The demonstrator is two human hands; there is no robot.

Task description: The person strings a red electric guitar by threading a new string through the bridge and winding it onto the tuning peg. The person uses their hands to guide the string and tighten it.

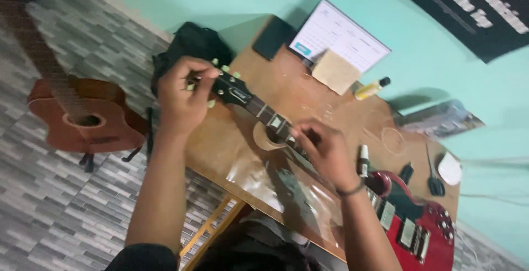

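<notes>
A red electric guitar [419, 221] lies across a brown wooden table [231, 150], its dark neck running up to the left. My left hand [184, 92] grips the black headstock [234, 92], fingers on the pale green tuning pegs. My right hand [325, 147] rests on the neck's fretboard, fingers curled over the strings. A dark band sits on my right wrist.
An acoustic guitar [82, 117] stands on the tiled floor at left. On the table lie a white sheet [341, 34], a tan cloth [335, 71], a small yellow bottle [370, 89], coiled strings [394, 140], cutters [434, 180] and a white mouse [449, 167]. A black bag [190, 42] sits by the table's far end.
</notes>
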